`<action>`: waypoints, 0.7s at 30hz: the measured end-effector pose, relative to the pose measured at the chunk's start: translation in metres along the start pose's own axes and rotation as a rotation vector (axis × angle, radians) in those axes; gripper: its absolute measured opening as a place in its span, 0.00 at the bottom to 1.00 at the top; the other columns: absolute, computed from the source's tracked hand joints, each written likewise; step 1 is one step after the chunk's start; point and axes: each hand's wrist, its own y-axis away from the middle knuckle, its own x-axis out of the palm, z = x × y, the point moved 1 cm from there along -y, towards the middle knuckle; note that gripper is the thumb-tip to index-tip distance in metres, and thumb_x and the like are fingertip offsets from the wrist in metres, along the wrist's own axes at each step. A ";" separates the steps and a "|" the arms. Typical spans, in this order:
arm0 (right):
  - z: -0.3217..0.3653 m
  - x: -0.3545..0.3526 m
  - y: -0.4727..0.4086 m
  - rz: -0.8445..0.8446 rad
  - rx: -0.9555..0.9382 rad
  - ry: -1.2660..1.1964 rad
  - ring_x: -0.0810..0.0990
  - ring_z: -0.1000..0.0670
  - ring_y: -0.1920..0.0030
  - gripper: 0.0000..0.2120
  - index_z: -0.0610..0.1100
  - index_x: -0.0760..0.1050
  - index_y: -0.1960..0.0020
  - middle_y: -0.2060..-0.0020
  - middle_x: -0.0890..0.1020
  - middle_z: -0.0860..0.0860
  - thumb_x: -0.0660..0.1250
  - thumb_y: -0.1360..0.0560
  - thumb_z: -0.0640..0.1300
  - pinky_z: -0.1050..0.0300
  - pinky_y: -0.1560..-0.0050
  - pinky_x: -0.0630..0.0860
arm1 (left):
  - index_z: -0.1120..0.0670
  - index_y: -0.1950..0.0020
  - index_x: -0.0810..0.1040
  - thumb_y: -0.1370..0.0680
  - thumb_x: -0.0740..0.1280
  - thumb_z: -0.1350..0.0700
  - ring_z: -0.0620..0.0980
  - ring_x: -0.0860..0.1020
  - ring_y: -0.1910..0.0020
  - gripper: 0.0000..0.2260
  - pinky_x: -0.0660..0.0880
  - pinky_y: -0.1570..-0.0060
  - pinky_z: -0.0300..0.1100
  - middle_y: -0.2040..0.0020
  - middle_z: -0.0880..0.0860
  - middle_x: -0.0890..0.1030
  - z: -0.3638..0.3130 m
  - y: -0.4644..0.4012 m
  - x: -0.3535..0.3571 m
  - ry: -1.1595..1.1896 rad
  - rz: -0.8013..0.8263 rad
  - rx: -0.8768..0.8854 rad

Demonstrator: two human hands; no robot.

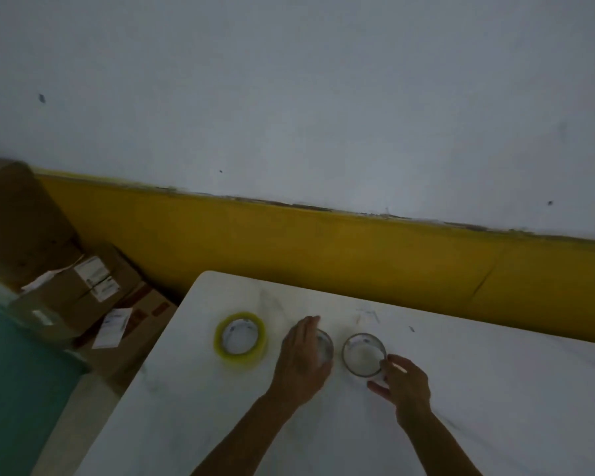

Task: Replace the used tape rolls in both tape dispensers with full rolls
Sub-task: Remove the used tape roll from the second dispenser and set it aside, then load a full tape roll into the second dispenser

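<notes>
Head view shows two thin used rolls (364,354) mid-bench (495,389), the right hand (404,381) pinching one rim, the left hand (303,359) cupped over the other (325,348), a full yellow roll (240,338) nearby; no dispenser is visible, so loading likely comes next.

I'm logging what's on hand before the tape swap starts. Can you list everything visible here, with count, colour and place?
Full tape roll: one, yellow, lying flat on the table, left of both hands.
Thin rings that look like used tape cores: two, greyish; one partly under the left hand, one at the right hand's fingertips.
Table: one, white, marble-like, lower right.
Cardboard boxes: several, brown, with white labels, on the floor to the left.
Green surface: one, bottom left; cannot tell what it is.
Wall: white with a yellow lower band.
Tape dispensers: none in view.
Left hand: bare, palm down over one ring.
Right hand: bare, fingers touching the other ring.
</notes>
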 end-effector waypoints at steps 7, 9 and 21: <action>-0.013 0.007 -0.014 -0.129 0.017 0.266 0.71 0.35 0.39 0.22 0.36 0.69 0.32 0.34 0.70 0.35 0.63 0.23 0.46 0.38 0.38 0.73 | 0.58 0.42 0.73 0.35 0.62 0.61 0.61 0.83 0.51 0.21 0.70 0.41 0.51 0.50 0.59 0.83 0.132 0.030 -0.023 -0.385 -0.108 -0.087; -0.002 0.010 -0.003 -0.196 -0.025 0.514 0.67 0.33 0.34 0.28 0.39 0.65 0.29 0.31 0.65 0.33 0.64 0.24 0.52 0.42 0.33 0.67 | 0.56 0.46 0.76 0.32 0.58 0.65 0.60 0.83 0.54 0.17 0.68 0.45 0.49 0.54 0.59 0.84 0.136 0.028 -0.036 -0.297 -0.045 -0.136; 0.028 0.018 0.124 0.756 -0.971 0.759 0.64 0.59 0.29 0.36 0.55 0.59 0.27 0.28 0.65 0.55 0.68 0.31 0.61 0.75 0.32 0.59 | 0.59 0.45 0.82 0.22 0.64 0.52 0.60 0.83 0.49 0.13 0.77 0.46 0.54 0.48 0.61 0.85 -0.017 0.074 -0.112 0.894 0.182 -0.374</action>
